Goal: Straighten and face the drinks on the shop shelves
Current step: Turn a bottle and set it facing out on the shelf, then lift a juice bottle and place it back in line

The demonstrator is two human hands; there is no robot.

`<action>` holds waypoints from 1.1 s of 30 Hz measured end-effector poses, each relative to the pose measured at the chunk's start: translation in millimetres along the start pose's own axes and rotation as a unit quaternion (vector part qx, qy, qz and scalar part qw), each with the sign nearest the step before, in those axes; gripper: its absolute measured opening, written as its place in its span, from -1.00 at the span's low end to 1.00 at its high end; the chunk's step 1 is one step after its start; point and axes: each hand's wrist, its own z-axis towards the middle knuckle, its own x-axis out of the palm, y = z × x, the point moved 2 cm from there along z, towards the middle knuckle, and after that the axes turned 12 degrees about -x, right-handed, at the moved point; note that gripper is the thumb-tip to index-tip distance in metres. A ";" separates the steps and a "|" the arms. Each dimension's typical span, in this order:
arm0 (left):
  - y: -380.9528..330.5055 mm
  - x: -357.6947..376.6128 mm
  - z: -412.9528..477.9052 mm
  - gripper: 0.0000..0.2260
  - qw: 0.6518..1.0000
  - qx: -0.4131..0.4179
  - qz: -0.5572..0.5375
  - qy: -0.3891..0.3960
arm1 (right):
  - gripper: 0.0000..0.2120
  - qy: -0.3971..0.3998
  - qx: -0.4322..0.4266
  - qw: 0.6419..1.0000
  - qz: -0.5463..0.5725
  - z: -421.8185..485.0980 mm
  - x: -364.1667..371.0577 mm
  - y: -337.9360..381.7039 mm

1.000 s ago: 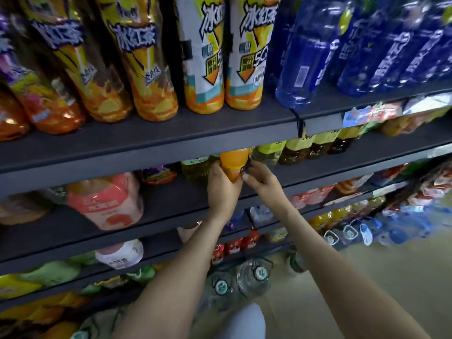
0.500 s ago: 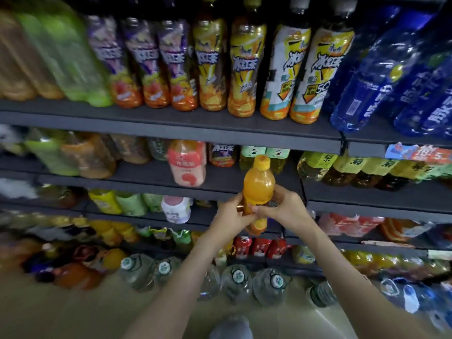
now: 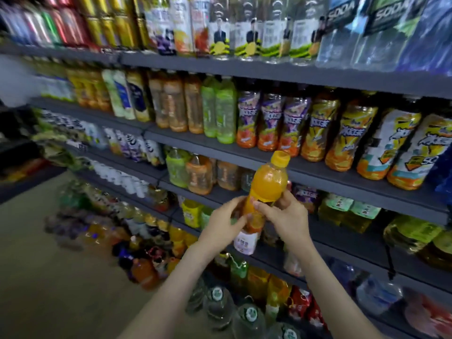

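The orange bottle (image 3: pixel 266 187) is upright in the air before the shelf (image 3: pixel 318 173), off its row, likely so its label can be turned outward; left hand (image 3: pixel 220 228) wraps its lower body; right hand (image 3: pixel 288 221) pinches its middle.

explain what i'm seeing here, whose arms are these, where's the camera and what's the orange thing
No machine here: a person wears a wide-angle camera on the head, looking forward and down, so the two bare arms coming in from below are their own. Ahead stand dark grey shop shelves packed with drinks: cans at the top left, yellow-labelled bottles to the right, big water bottles near the floor. The left hand and the right hand both grip one orange drink bottle with a yellow cap, top leaning slightly right, in front of the shelves, not standing on one. The job is straightening drinks so labels face out; this bottle is not yet set down.
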 end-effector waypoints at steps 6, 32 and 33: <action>64.7 -110.0 10.1 -0.58 0.997 -0.021 0.042 -0.063 | -0.66 0.043 -0.024 0.999 0.012 38.2 124.0 18.8; 270.1 -524.9 274.8 -0.46 0.959 0.071 0.056 -0.267 | -0.56 0.094 -0.122 0.982 0.112 281.1 638.8 43.3; 275.1 -533.9 289.9 -0.45 0.959 0.077 0.057 -0.266 | -0.56 0.093 -0.125 0.981 0.113 293.9 649.3 39.3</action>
